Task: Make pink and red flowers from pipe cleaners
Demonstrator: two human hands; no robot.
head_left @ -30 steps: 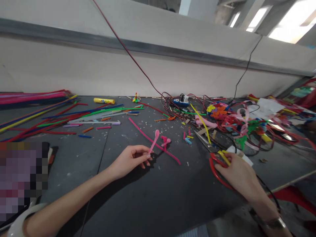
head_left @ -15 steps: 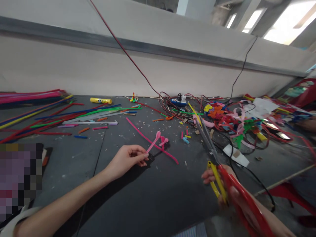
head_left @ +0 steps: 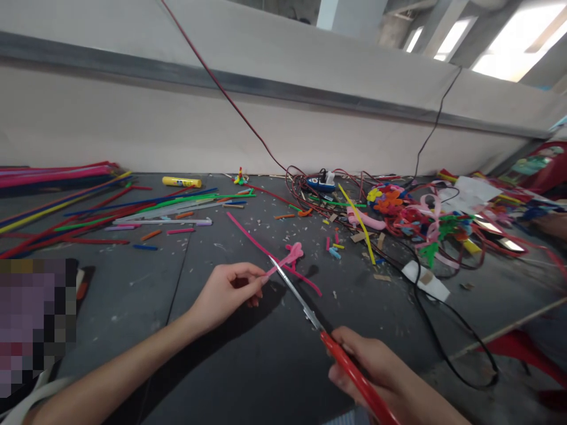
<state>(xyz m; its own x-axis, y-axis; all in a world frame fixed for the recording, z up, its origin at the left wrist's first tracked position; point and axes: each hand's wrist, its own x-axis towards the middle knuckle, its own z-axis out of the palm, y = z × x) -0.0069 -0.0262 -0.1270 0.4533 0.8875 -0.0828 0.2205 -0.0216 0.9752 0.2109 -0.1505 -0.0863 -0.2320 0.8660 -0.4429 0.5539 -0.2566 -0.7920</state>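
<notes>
My left hand (head_left: 234,286) is closed, thumb and fingertips pinching the end of a light pink pipe cleaner (head_left: 290,255) with a looped, flower-like far end. In my right hand (head_left: 370,366) is a pair of scissors (head_left: 354,369) with red handles. Its blade tips reach the pink stem just beyond my left fingertips; whether the blades are parted cannot be made out. A darker pink pipe cleaner (head_left: 248,233) lies on the table behind, partly hidden by the held piece and the blades.
Coloured pipe cleaners (head_left: 146,206) lie at the left, near a yellow glue stick (head_left: 181,182). Short cut pieces (head_left: 333,252) and a yellow pipe cleaner (head_left: 363,230) are right of centre. A power strip (head_left: 321,183), a craft pile (head_left: 425,218) and a black cable (head_left: 419,301) occupy the right.
My right hand has swung the scissors left, bringing the blades to the pink stem. The looped end has turned a little. My left hand stays nearly in place.
</notes>
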